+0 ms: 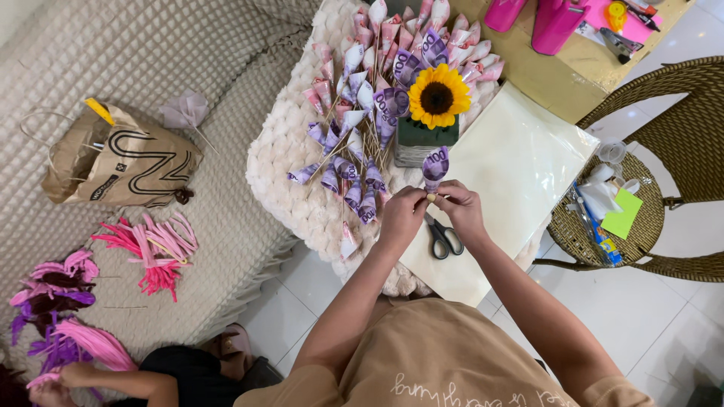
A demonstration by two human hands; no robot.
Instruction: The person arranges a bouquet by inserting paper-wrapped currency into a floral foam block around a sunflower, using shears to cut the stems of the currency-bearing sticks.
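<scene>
From up here I look straight down on my two hands meeting over the near edge of a fluffy cream cushion [290, 151]. My left hand [402, 215] and right hand [460, 211] both have their fingers pressed together on the narrow bottom end of a purple rolled note cone [435, 167], pinching it between them so the wide mouth points up and away from me; holding it by the tip that way keeps the roll from springing open, as I judge it. The cone sits just above my knuckles, right in front of a green block [422, 139] that carries a sunflower [438, 96] and several more purple cones stuck upright around it. To the left of the block, pink and purple cones on thin sticks [354, 113] lie fanned out on the cushion, sticks pointing toward me, within easy reach. A pair of scissors [443, 237] rests closed just under my right wrist on a sheet of pale paper [520, 166], which covers the tabletop [550, 75] and probably protects it. On the quilted sofa [113, 45] at the left lie a brown paper bag [121, 162] and a bundle of pink pipe cleaners [154, 249]. Another person's hand [53, 388] at the lower left touches purple pipe cleaners [56, 313]. A wicker stool [611, 218] at the right holds small supplies.
</scene>
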